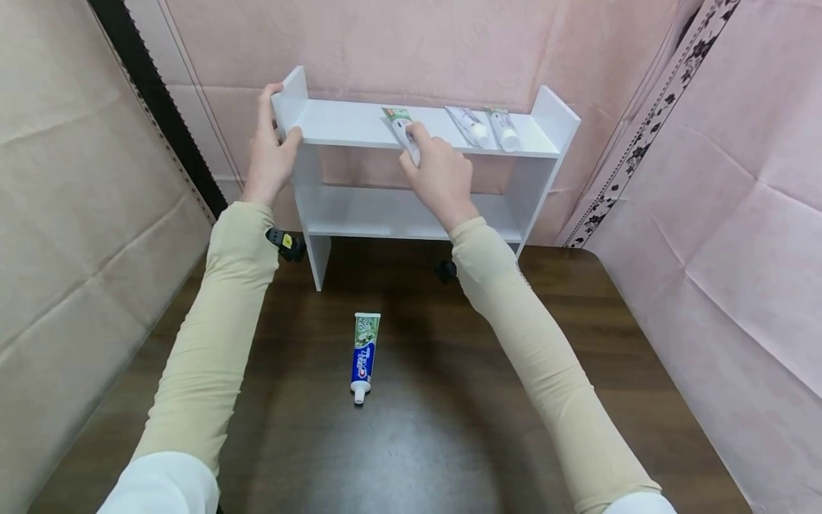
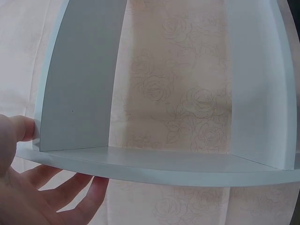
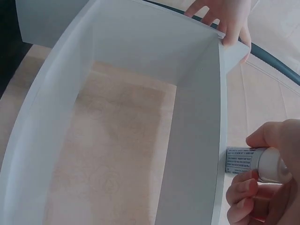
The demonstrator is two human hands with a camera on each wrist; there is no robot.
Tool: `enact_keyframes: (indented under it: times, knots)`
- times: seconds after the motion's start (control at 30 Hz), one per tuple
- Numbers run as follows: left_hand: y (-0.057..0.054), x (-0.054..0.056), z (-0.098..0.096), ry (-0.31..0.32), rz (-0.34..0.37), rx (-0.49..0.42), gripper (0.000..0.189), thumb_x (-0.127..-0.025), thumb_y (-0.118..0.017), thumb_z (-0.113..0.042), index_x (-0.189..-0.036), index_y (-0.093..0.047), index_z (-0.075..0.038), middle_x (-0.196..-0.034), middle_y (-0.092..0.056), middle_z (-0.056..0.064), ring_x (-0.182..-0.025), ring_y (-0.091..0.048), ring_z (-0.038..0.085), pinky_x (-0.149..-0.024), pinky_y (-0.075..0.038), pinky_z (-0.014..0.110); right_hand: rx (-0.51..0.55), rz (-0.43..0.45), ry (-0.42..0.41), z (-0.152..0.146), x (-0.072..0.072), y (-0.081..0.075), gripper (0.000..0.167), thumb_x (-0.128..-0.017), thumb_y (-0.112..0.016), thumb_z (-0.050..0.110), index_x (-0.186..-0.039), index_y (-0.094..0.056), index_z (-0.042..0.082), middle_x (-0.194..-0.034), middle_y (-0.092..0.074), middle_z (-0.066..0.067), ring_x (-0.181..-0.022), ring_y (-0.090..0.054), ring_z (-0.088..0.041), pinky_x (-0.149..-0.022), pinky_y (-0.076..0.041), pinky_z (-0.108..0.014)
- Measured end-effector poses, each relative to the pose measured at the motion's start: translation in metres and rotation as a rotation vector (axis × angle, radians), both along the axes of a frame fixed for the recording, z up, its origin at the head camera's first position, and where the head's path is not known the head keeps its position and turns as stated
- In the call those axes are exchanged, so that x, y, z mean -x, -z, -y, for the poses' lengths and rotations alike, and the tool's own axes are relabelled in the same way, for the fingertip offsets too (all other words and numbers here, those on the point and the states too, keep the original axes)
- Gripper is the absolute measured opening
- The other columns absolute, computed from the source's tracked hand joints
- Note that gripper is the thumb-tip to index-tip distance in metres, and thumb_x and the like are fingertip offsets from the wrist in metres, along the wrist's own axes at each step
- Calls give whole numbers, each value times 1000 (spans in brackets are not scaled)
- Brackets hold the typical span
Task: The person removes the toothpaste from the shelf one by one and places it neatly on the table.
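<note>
A white two-tier shelf stands on the table. My left hand grips the upper part of its left side panel, thumb at the front edge and fingers along the outer face. On the top board, left of centre, my right hand pinches a toothpaste tube near its white cap; the tube's green-printed end points to the back. In the right wrist view, small print shows on that tube. To its right, two more toothpaste tubes lie side by side, white caps toward me.
A blue and green Crest toothpaste tube lies on the dark wooden table, cap toward me. Pink fabric hangs behind the shelf, with more fabric walls at left and right. The lower board sits below the tubes.
</note>
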State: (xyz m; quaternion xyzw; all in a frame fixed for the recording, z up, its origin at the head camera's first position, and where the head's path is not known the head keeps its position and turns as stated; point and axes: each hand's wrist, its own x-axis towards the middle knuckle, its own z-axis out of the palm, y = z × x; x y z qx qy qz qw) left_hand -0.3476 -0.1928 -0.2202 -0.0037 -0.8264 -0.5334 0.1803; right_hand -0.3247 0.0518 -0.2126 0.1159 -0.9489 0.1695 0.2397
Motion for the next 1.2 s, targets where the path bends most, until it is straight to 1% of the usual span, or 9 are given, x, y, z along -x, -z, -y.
enact_keyframes:
  times: [0.1, 0.2, 0.3, 0.57, 0.77, 0.87, 1.03, 1.2]
  knots:
    - [-1, 0, 1, -4, -2, -3, 58, -101, -38, -26, -143, -12, -57, -161, -22, -6, -140, -37, 21, -107, -38, 51, 1, 6, -8, -1, -2, 0, 38, -99, -46, 37, -136, -48, 27, -98, -71, -9, -66, -52, -22, -54, -34, -34]
    - [-1, 0, 1, -6, 1, 1, 58, -101, -38, -26, -143, -12, -57, -161, -22, -5, -141, -37, 21, -107, -38, 50, 10, -6, -20, -4, -5, 3, 38, -100, -45, 38, -136, -48, 27, -92, -71, -9, -61, -49, -21, -53, -32, -33]
    - [0, 0, 1, -5, 3, 6, 58, -101, -38, -26, -143, -12, -58, -161, -22, -4, -141, -37, 22, -108, -37, 51, 17, -29, -32, -7, -10, 6, 37, -99, -46, 36, -135, -50, 27, -85, -70, -9, -57, -45, -20, -51, -30, -32]
    - [1, 1, 1, -9, -2, 12, 59, -101, -37, -26, -143, -11, -58, -161, -23, -4, -140, -37, 22, -107, -37, 52, 77, -88, -68, -15, -25, 15, 39, -93, -52, 31, -132, -54, 25, -92, -72, -10, -62, -55, -25, -53, -34, -33]
    - [1, 1, 2, -10, -18, 16, 58, -101, -37, -26, -144, -12, -56, -161, -22, -5, -141, -36, 23, -107, -37, 52, 133, -147, -127, -24, -35, 23, 39, -92, -54, 29, -130, -57, 22, -96, -74, -11, -61, -56, -24, -52, -34, -32]
    - [2, 1, 2, -11, -21, 2, 58, -100, -38, -26, -145, -13, -55, -161, -23, -5, -139, -37, 23, -107, -37, 52, 162, -168, -164, -29, -43, 27, 38, -93, -56, 29, -130, -59, 22, -98, -74, -10, -59, -56, -24, -51, -35, -31]
    - [2, 0, 2, -18, -8, -1, 59, -101, -38, -26, -143, -12, -58, -160, -23, -3, -138, -39, 23, -106, -38, 51, 218, -208, -217, -39, -58, 31, 36, -93, -58, 27, -129, -61, 20, -102, -73, -10, -59, -57, -23, -51, -37, -31]
    - [1, 0, 1, -9, -4, 3, 59, -101, -37, -26, -143, -11, -58, -161, -22, -3, -140, -38, 23, -107, -38, 50, 252, -226, -240, -48, -74, 33, 35, -93, -58, 27, -128, -63, 20, -103, -73, -9, -59, -56, -21, -52, -37, -31]
